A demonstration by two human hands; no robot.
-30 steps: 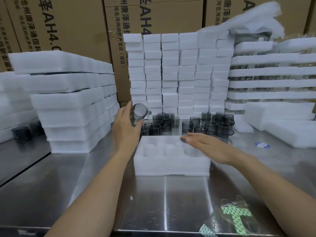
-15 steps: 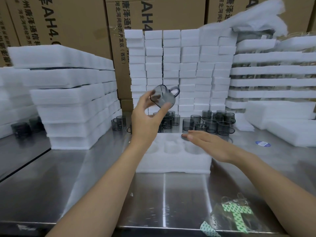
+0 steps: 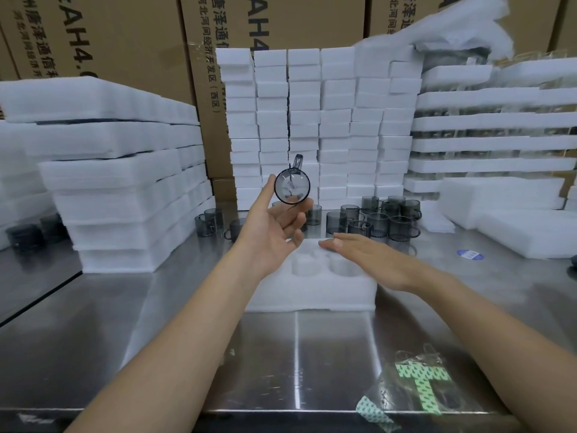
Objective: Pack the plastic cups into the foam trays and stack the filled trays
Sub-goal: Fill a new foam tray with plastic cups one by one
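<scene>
Steel table (image 3: 156,323), mid-frame: the left hand (image 3: 274,226) has raised one cup (image 3: 292,186) above the loose cups (image 3: 374,220) and turned it end-on, pinched between thumb and fingertips. The right hand (image 3: 368,260) lies flat on the empty foam tray (image 3: 312,295). Seating the cup likely comes next.

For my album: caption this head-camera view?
Left hand holds a grey plastic cup above a foam tray; right hand lies flat over it.

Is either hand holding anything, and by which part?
The left hand holds a plastic cup by its round wall; the handle sticks up free. The right hand lies flat over the foam tray, holding nothing.
</scene>
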